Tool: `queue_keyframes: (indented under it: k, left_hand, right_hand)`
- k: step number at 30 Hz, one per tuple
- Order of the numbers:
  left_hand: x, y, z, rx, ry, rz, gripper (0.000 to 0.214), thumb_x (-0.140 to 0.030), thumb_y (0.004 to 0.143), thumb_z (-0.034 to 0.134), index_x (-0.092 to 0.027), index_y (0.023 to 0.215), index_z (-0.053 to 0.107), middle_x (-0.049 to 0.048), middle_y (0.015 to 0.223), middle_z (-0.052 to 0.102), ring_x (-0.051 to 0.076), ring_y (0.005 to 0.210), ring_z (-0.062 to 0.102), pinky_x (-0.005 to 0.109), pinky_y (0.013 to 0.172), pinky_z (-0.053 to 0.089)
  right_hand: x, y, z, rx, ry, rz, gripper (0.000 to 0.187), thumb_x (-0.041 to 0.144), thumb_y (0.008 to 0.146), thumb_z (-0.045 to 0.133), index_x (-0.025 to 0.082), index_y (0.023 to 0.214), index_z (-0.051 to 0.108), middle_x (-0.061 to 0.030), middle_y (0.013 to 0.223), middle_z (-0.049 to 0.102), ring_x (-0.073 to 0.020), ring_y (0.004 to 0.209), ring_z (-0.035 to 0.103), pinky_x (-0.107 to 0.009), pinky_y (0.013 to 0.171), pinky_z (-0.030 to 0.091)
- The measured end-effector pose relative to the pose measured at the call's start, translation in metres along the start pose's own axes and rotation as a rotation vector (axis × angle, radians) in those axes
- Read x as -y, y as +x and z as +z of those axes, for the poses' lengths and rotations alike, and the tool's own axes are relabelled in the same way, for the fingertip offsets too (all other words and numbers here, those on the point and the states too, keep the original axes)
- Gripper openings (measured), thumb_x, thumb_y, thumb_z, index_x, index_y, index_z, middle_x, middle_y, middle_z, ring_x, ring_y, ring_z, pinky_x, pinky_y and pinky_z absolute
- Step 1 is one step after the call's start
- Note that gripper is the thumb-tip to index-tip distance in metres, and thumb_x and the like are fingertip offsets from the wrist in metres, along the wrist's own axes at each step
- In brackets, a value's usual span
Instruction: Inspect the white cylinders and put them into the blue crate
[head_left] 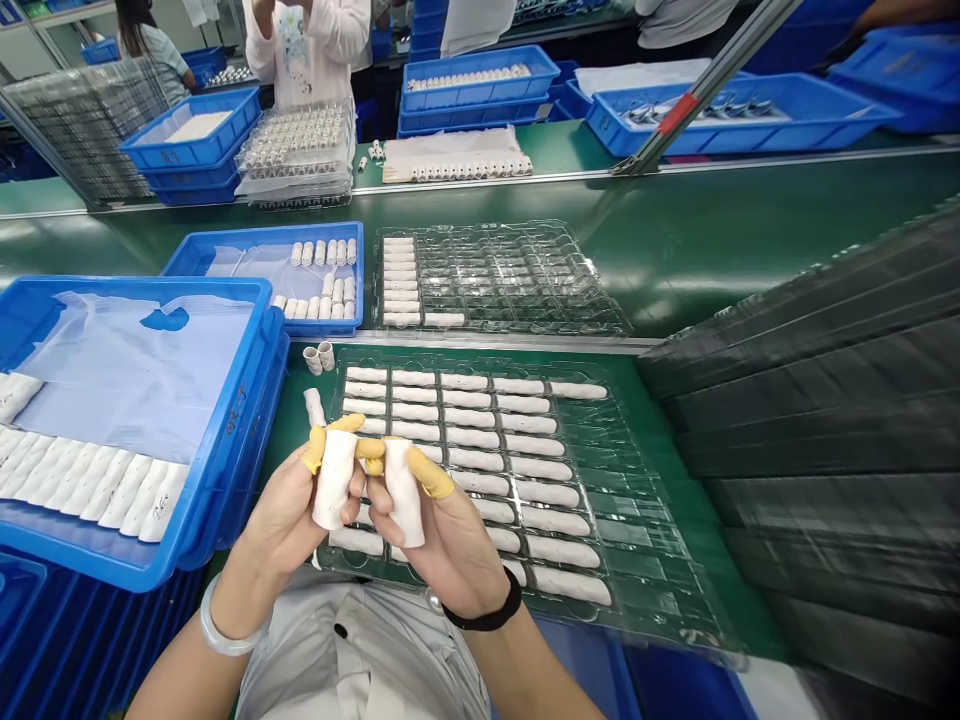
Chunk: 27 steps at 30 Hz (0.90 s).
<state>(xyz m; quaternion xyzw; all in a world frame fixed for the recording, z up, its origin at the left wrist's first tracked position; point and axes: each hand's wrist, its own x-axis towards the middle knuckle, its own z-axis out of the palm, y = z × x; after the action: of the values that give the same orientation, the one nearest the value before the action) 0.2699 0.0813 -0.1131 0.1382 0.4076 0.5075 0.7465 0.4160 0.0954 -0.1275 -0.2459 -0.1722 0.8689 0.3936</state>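
My left hand (289, 515) is closed on a white wavy-sided tube (334, 482), held upright between thumb and fingers. A second white tube (403, 497) stands nearly upright in my right hand (461, 545), which grips it the same way. Yellow covers sit on some of my fingertips. Both hands hover side by side over the left part of a clear plastic tray (637, 505), whose pockets hold rows of similar white tubes lying flat. Just beyond my left hand, a loose white tube (313, 406) leans by the tray's edge.
To the left, a stacked blue bin (259, 400) holds a row of white tubes on a sheet. Beyond are two short tubes (319, 358), another blue bin (358, 290) and a partly filled clear tray (517, 280). Stacked trays (817, 400) rise at right. A person (307, 50) stands opposite.
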Motion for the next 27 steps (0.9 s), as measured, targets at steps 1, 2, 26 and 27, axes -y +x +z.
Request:
queue_keyframes:
  k: [1,2,26,27]
  left_hand:
    - [-0.0012,-0.0004,0.0011,-0.009,-0.005,-0.012,0.038,-0.047,0.087,0.07,-0.012,0.099,0.067,0.0021,0.059,0.059,0.009,0.045,0.051,0.016,0.041,0.041]
    - [-0.002,-0.001,0.0023,-0.015,-0.014,-0.016,0.039,-0.048,0.086,0.071,-0.011,0.099,0.067,0.0024,0.061,0.06,0.008,0.044,0.049,0.015,0.04,0.039]
    - [0.0048,-0.0013,0.0034,-0.083,0.001,0.038,0.039,-0.044,0.093,0.063,-0.007,0.087,0.07,0.0054,0.063,0.058,0.01,0.053,0.052,0.02,0.053,0.047]
    - [0.005,-0.0011,0.0034,-0.093,-0.007,0.029,0.038,-0.043,0.095,0.06,-0.007,0.091,0.07,0.0054,0.064,0.058,0.01,0.053,0.052,0.02,0.055,0.047]
  right_hand:
    - [-0.0007,-0.0001,-0.0009,0.0,-0.016,-0.009,0.038,0.052,0.083,0.073,0.015,0.091,0.062,0.0007,0.062,0.061,-0.0077,0.043,0.046,-0.02,0.044,0.036]
    - [-0.0014,-0.0002,-0.0014,-0.007,-0.035,-0.018,0.039,0.052,0.083,0.074,0.016,0.092,0.061,0.0016,0.06,0.06,-0.0073,0.041,0.045,-0.019,0.042,0.033]
    - [-0.0019,-0.0022,-0.0002,-0.088,0.069,-0.067,0.037,0.045,0.074,0.085,0.019,0.092,0.066,-0.0002,0.069,0.066,-0.0122,0.061,0.057,-0.025,0.063,0.047]
    - [-0.0026,-0.0025,-0.0005,-0.084,0.047,-0.087,0.037,0.047,0.074,0.084,0.02,0.09,0.064,0.0004,0.065,0.065,-0.0116,0.056,0.055,-0.024,0.06,0.045]
